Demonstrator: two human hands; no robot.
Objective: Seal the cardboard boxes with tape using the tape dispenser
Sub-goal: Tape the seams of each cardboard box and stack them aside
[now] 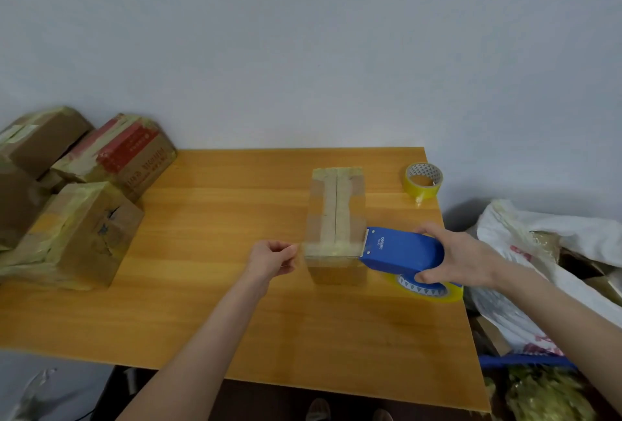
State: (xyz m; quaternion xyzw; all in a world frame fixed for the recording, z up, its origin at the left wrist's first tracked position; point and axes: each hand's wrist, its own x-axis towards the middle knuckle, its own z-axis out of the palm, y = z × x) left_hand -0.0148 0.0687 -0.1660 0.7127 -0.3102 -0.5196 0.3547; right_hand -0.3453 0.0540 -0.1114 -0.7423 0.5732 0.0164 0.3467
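- At nine o'clock on the wooden table [215, 319], a pile of taped boxes [77, 215] sat against the wall, several of them wrapped in yellowish tape and one printed in red.
- Toward the middle, the left hand [272, 260] hovered just beside the eight o'clock corner of the cardboard box [336, 215], its fingers curled in and thumb and forefinger pinched narrowly together on what looked like the free end of the tape strip [331, 249].
- At the table's centre the cardboard box stood with its long side running from twelve to six o'clock, flaps closed and the seam between them lying along that same line; older tape ran beside the seam, and the tape strip crossed the near end from nine to three o'clock.
- At the box's four o'clock corner, the blue tape dispenser [400, 252] met the box with its toothed edge, a yellow-tinted tape roll [437, 292] mounted beneath it.
- From three o'clock, the right hand [464, 259] gripped the dispenser, thumb on its far side and fingers wrapped round its near side.
- At one o'clock from the box, well apart from it, a spare tape roll [423, 181] stood near the table's far right corner.
- Beyond the table's three o'clock edge lay a white plastic bag [525, 242].
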